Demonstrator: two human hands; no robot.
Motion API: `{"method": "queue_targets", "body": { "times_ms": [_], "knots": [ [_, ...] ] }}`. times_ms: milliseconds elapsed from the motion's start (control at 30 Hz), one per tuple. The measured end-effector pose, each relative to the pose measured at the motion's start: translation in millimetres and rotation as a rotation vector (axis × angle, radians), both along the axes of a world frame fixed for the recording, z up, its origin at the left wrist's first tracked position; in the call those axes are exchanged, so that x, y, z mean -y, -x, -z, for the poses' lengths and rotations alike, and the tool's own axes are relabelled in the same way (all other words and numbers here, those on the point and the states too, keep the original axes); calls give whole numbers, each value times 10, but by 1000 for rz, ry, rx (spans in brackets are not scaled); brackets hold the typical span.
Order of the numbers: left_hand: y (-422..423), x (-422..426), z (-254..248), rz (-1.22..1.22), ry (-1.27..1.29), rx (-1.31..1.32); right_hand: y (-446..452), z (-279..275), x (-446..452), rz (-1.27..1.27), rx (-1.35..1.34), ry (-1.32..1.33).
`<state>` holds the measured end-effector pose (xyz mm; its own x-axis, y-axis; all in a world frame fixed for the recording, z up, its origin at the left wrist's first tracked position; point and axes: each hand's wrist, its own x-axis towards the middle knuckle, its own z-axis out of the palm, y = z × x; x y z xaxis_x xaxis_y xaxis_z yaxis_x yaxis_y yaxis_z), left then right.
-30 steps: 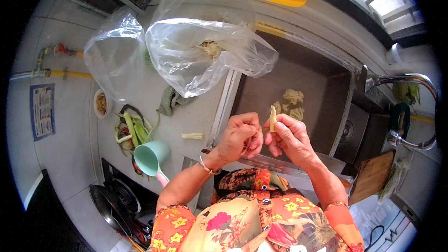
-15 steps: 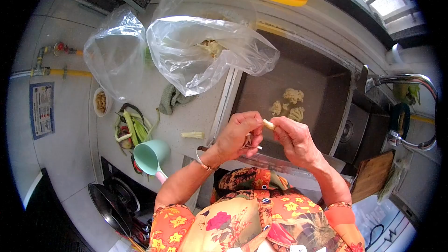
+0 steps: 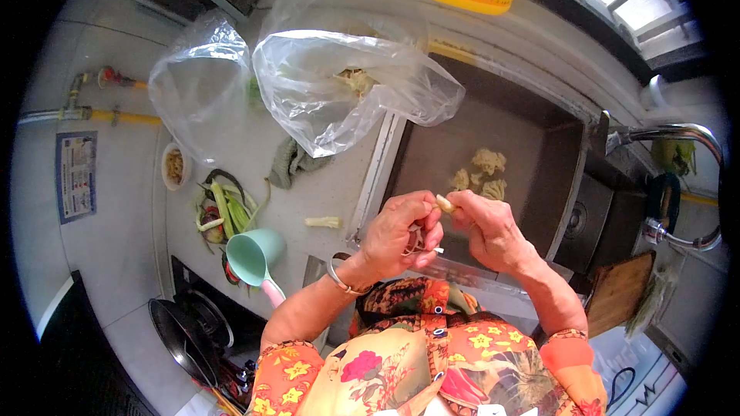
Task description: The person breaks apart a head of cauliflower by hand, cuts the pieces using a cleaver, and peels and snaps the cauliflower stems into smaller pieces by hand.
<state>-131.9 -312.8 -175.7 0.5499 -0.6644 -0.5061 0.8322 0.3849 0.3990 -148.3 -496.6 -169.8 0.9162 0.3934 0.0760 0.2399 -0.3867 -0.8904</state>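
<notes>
Over the near edge of the sink, my two hands nearly meet around a small pale vegetable stem. My right hand pinches the stem with its fingers closed. My left hand is curled, its fingertips at the stem's other side; a small object with a white tip, too hidden to name, shows in its palm. Several pale cauliflower florets lie in the dark sink beyond my hands. Another pale stem piece rests on the counter left of the sink.
Clear plastic bags lie on the counter, one with pale pieces inside. A mint-green ladle, green vegetables, a grey-green cloth and a small bowl stand left. A faucet is at right.
My right hand has turned and brought the stem, upright before, down against my left fingertips. A white tip now shows below my left hand. The view has shifted slightly.
</notes>
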Motion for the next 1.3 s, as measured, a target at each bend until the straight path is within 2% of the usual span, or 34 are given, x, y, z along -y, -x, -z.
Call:
{"method": "queue_targets", "body": {
  "times_ms": [133,200,233,267,333,367,433,467,500,567,633,700,800,867,967,1033,1100,1133,1200,1233,1300],
  "knots": [
    [-47,20,-122,24,-41,92,48,-8,-35,21,-180,-147],
    [-40,21,-164,44,-14,91,47,-19,29,22,-504,-368],
    [-32,19,-178,64,13,85,48,-43,31,24,-498,-367],
    [-17,14,-170,68,16,90,50,-78,28,56,-629,-549],
    [23,-9,-113,-8,177,103,67,-93,40,117,-836,-844],
    [37,-12,-96,-1,181,102,74,-82,61,125,-833,-844],
    [57,-37,-69,-23,95,193,67,-29,82,184,-907,-1059],
    [69,-30,-95,-13,67,198,76,46,116,135,-891,-1145],
    [76,-37,-87,-9,68,195,91,47,103,141,-891,-1147],
    [109,-46,-52,32,73,219,128,34,30,329,-890,-939],
    [141,-36,-16,22,119,205,170,63,11,326,-898,-956],
    [156,-29,-24,11,163,195,189,107,14,294,-1045,-1155],
    [90,-73,-196,-31,66,273,184,111,-13,359,-1019,-1166],
    [-146,-172,-395,-122,-96,490,166,107,-9,375,-988,-1189],
    [-610,-338,-862,-209,-530,926,115,58,-3,419,-911,-1122],
    [-993,-472,-1007,-59,-893,1437,130,41,-12,462,-797,-1022],
    [-1275,-535,-1088,166,-1130,1524,130,63,-5,447,-756,-1002],
    [-1362,-528,-1074,165,-1132,1529,132,73,-5,447,-719,-979],
    [-1479,-510,-963,191,-1400,1971,130,82,-6,459,-706,-947],
    [-1484,-500,-925,366,-1543,1894,135,81,-5,480,-698,-910],
    [-1449,-528,-754,370,-1550,1973,115,71,-9,481,-728,-1020]
  ]
}}
